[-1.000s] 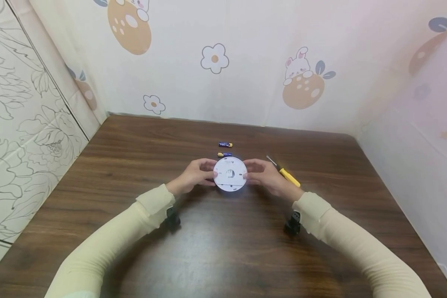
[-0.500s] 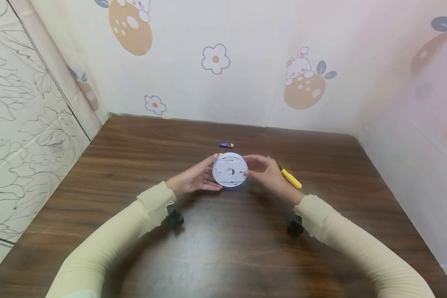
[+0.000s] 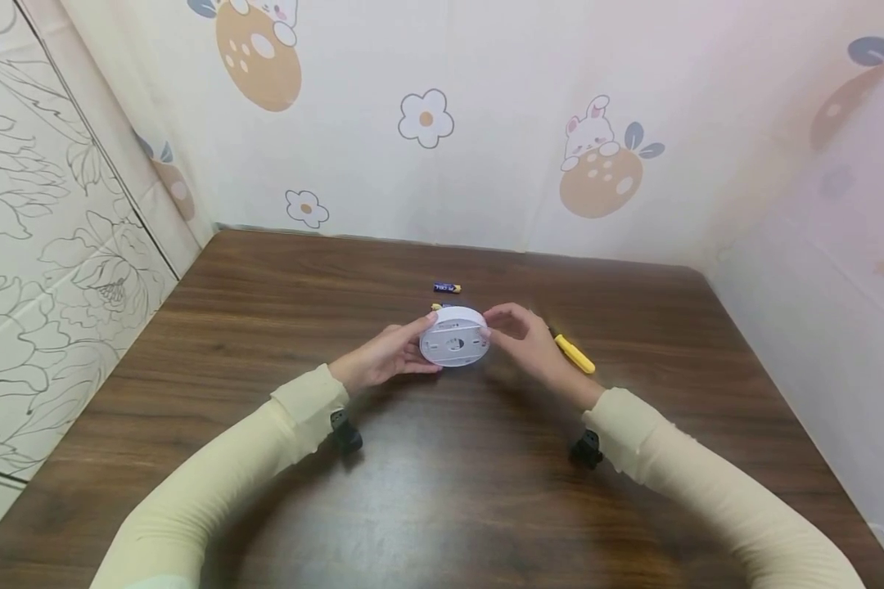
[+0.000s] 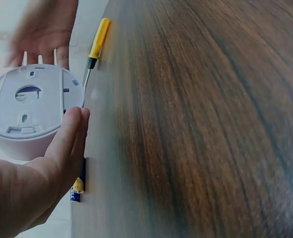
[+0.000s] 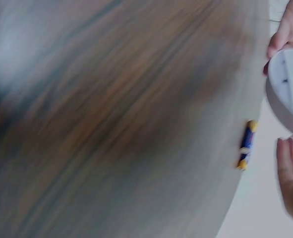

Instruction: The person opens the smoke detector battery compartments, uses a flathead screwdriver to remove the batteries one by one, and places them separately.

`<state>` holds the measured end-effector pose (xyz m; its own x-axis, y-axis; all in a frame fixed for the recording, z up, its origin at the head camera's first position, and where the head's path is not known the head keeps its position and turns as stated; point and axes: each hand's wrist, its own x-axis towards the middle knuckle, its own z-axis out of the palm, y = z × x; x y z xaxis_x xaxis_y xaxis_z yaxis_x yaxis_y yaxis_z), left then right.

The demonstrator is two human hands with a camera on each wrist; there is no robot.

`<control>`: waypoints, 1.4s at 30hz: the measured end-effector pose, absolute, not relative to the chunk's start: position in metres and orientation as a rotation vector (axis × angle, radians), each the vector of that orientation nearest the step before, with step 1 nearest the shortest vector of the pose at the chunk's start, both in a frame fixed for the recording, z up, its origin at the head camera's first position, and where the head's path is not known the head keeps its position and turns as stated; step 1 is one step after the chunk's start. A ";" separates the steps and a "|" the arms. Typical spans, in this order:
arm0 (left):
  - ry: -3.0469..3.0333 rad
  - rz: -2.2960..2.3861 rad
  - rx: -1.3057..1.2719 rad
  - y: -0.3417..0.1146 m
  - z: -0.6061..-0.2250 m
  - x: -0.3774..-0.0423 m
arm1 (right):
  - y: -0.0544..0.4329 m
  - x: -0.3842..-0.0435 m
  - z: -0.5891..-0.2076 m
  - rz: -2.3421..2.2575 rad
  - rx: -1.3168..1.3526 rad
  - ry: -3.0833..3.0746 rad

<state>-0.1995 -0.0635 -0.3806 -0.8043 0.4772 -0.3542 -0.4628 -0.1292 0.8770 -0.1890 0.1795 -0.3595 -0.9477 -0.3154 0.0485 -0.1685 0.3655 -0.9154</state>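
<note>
A round white smoke detector [image 3: 454,345] is held over the table between both hands, tilted so its slotted back plate with a central hole faces the wearer. My left hand [image 3: 383,353] grips its left side, thumb on the upper rim and fingers underneath. On the other side, the thumb and fingertips of my right hand [image 3: 525,342] pinch the right edge. The left wrist view shows the slotted back plate [image 4: 44,101] close up, with the right hand's fingertips lined up along the far edge. A narrow shaded gap runs along the plate's edge.
Two blue-and-yellow batteries lie behind the detector, the far battery [image 3: 447,288] whole in view, the near battery [image 3: 442,307] partly hidden. A yellow-handled screwdriver [image 3: 575,353] lies beside the right hand. A patterned curtain [image 3: 486,164] hangs at the table's back edge.
The smoke detector has tipped, so its white side wall now shows at the top. The left thumb moved from its face to the upper rim; the right thumb shifted up along the edge.
</note>
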 end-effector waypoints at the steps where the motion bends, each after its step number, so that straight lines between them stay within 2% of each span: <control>1: 1.555 1.981 0.040 -0.064 -0.381 -0.199 | 0.179 -0.191 -0.361 -1.641 -0.357 2.445; 7: 1.673 1.937 0.134 -0.065 -0.381 -0.200 | 0.174 -0.195 -0.356 -1.594 -0.066 2.211; 17: 1.672 1.936 0.121 -0.068 -0.384 -0.202 | 0.176 -0.195 -0.351 -1.601 -0.005 2.102; 23: 1.715 1.940 0.143 -0.069 -0.384 -0.203 | 0.178 -0.197 -0.356 -1.523 -0.037 2.206; 28: 2.011 1.776 0.215 -0.070 -0.384 -0.204 | 0.180 -0.199 -0.361 -1.487 -0.113 2.293; 42: 2.277 1.554 0.454 -0.071 -0.389 -0.211 | 0.183 -0.204 -0.376 -1.350 -0.500 2.498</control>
